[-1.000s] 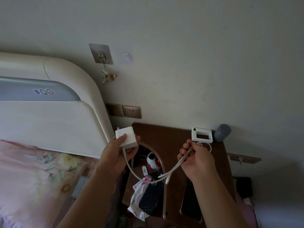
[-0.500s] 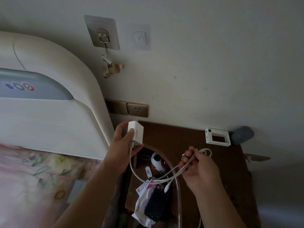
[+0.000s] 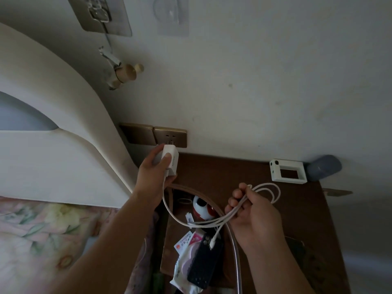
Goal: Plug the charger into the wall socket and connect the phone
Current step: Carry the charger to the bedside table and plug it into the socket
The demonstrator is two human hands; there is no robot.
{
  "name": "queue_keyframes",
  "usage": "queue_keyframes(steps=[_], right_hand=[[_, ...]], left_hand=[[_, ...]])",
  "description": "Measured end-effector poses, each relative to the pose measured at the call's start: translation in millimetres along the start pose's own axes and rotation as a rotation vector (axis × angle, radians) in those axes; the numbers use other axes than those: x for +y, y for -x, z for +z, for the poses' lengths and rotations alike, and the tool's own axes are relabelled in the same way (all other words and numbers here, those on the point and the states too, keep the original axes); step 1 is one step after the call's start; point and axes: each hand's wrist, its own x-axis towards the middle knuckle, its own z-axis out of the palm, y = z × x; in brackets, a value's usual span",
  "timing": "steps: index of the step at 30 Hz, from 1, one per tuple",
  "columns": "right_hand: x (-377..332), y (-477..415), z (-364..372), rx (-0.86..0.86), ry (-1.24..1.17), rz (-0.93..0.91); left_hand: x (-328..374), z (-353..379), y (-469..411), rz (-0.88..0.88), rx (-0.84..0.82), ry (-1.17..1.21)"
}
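Observation:
My left hand (image 3: 151,179) grips a white charger block (image 3: 170,159) and holds it right at the brass wall socket (image 3: 170,136), its prongs at the socket's slots. A white cable (image 3: 169,209) runs from the block down and across to my right hand (image 3: 254,217), which holds several bunched loops of it. The cable's free plug (image 3: 212,244) dangles over a dark phone-like object (image 3: 204,262) on the brown bedside table (image 3: 222,172). Another dark phone (image 3: 297,249) lies partly hidden behind my right wrist.
A padded white headboard (image 3: 63,134) stands left of the socket, with the floral bed (image 3: 42,240) below. On the table are a white frame-shaped case (image 3: 287,171), a grey cylinder (image 3: 323,167), a red-and-white round gadget (image 3: 203,207) and packets. Hooks (image 3: 104,15) hang on the wall above.
My left hand has raised the charger from above the table up to the wall socket. The camera has moved closer to the wall. My right hand still holds the cable loops.

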Motion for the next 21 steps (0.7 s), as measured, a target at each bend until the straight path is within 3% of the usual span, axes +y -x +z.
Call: queue_keyframes(steps=[14,21], right_hand=[[11,-6,5,0.033,0.026,0.003],[15,-5,6,0.041,0.03,-0.007]], left_hand=[[-8,5,-23,0.021,0.107,0.028],[-5,3,-21,0.041,0.078,0.052]])
